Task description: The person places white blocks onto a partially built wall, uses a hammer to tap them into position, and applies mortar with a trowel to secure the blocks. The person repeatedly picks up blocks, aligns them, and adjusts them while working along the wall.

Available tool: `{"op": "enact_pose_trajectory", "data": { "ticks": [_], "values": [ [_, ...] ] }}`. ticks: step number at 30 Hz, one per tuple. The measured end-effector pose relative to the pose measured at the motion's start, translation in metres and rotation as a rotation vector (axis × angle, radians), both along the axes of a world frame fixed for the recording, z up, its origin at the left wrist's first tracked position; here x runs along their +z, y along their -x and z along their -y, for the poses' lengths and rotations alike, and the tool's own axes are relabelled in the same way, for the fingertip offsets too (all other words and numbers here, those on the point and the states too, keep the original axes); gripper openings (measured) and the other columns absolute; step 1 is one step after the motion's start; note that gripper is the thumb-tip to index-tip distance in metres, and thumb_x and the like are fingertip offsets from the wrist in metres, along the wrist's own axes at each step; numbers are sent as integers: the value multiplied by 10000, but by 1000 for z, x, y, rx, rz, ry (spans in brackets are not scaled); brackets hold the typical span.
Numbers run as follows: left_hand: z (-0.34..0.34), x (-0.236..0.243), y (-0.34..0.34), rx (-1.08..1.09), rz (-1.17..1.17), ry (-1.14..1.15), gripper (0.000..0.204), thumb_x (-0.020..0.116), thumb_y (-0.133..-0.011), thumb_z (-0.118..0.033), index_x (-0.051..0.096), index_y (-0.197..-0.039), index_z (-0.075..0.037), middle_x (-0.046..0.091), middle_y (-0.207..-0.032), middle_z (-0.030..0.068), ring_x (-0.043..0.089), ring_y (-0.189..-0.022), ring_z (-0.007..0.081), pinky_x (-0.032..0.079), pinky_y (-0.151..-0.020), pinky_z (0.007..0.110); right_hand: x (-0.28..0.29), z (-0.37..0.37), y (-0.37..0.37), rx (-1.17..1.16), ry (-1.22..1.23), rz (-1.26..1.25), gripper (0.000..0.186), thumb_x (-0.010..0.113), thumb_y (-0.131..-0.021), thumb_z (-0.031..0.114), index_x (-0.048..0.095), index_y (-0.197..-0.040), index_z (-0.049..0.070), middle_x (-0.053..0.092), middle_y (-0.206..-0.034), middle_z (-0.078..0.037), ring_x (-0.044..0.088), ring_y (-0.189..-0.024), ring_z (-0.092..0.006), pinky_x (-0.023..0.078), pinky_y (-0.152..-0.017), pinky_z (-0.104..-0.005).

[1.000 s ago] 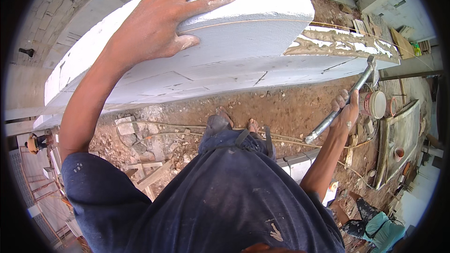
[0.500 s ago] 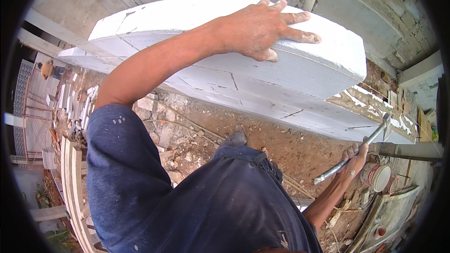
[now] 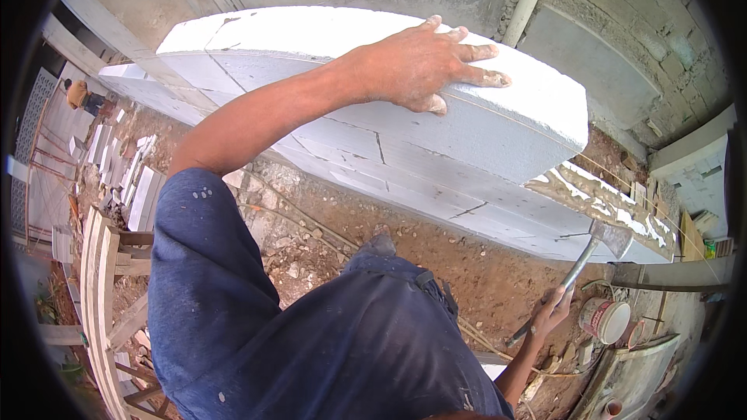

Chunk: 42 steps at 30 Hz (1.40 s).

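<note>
My left hand [image 3: 428, 66] lies with spread fingers on the white top of a light building block [image 3: 537, 120], the thumb over its near edge. That block is the end one in the top course of a block wall [image 3: 420, 163]. Grey mortar [image 3: 603, 194] with white patches covers the lower course just right of it. Low at the right, my right hand [image 3: 551, 311] is closed round the metal handle of a hatchet [image 3: 611, 239]. Its broad blade is up beside the mortared end of the wall. A thin string runs along the block's upper edge.
A white bucket [image 3: 605, 320] stands on the ground at the right, near a board [image 3: 634, 377]. Timber framing [image 3: 101, 303] rises at the left, with loose blocks [image 3: 144, 194] beyond it. Another person [image 3: 82, 97] bends over at the far left. A pale pipe [image 3: 529, 0] runs up the rear wall.
The hatchet has turned in my right hand, so its blade now shows broadside, and the hand sits lower. My left hand stays on the block. The view has shifted slightly.
</note>
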<state>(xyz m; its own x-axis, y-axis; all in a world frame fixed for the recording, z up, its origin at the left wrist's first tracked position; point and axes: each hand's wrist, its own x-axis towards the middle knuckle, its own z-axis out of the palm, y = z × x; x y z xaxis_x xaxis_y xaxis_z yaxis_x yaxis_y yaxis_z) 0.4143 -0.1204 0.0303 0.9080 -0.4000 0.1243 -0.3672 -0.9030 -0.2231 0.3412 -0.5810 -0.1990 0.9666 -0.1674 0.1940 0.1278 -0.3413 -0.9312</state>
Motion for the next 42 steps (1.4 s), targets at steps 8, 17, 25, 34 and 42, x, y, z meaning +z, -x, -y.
{"op": "enact_pose_trajectory", "data": {
  "ticks": [8,17,25,34,42],
  "values": [
    [-79,-13,83,232,342,181,778,834,-634,-435,576,-1333,-211,467,-1462,56,405,-1370,319,284,-1164,532,35,14,-13,-68,123,137,440,402,-1035,456,450,-839,65,374,-636,25,343,-538,-67,277,-474,-252],
    [-103,-44,114,397,513,219,772,819,-648,-501,573,-1315,-200,505,-1379,95,418,-1330,329,291,-1142,536,246,-61,-117,136,739,485,478,454,-1024,412,678,-1029,-11,651,-790,-163,616,-642,-224,494,-569,-377],
    [-122,-53,101,365,478,300,794,830,-643,-453,549,-1325,-158,500,-1396,94,457,-1309,336,347,-1116,498,309,-237,-201,582,557,398,530,591,-970,413,546,-1275,-17,584,-1023,-115,536,-820,-135,448,-756,-294],
    [-110,-38,112,438,377,273,766,786,-642,-458,557,-1309,-158,506,-1387,125,484,-1297,353,416,-1062,502,330,-480,-158,1085,309,509,501,528,-980,477,683,-952,2,376,-527,18,432,-500,-117,379,-505,-276],
    [-113,-29,98,370,373,250,748,768,-655,-480,574,-1315,-185,534,-1372,89,496,-1304,310,433,-1064,468,318,-470,-197,1225,852,518,557,500,-982,527,672,-853,13,525,-609,-82,460,-533,-206,426,-561,-395]
  ]
}}
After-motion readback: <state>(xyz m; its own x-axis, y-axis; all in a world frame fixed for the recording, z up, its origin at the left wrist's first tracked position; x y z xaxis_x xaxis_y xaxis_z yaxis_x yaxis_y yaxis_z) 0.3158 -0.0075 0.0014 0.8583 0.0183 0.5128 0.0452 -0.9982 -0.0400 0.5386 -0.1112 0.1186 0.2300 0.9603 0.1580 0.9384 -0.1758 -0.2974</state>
